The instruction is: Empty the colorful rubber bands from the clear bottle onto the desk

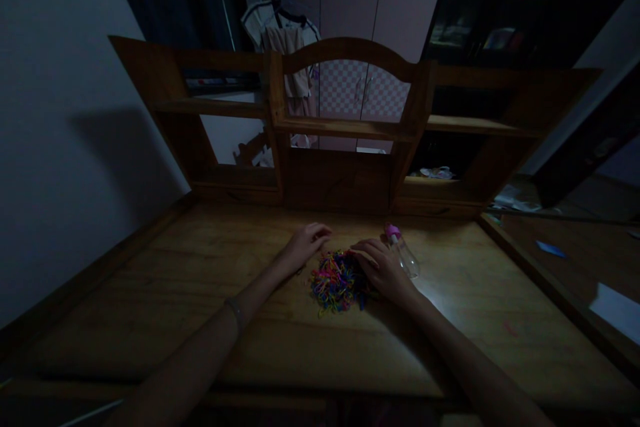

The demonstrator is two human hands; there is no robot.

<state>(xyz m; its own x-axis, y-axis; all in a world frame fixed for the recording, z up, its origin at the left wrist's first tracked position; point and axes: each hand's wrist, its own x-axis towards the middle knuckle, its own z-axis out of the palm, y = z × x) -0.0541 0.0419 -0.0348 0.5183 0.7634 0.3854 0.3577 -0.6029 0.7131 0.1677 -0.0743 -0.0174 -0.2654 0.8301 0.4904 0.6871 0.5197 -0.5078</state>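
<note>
A heap of small, brightly coloured loops or bands lies on the wooden desk; their exact kind is too small to make out. Just beyond its upper left edge is my left hand, its fingers loosely bent and apart with nothing visible in them. My right hand reaches over the right side of the heap. Its fingers are stretched out and touch the upper edge, thumb and forefinger apart. Behind that hand a clear bottle with a pink top lies tilted or on its side, partly hidden.
The wooden desktop ends at a shelf unit along the back. A raised edge bounds the right side, with a blue item and white paper beyond it. A small reddish piece lies at the right of the desk.
</note>
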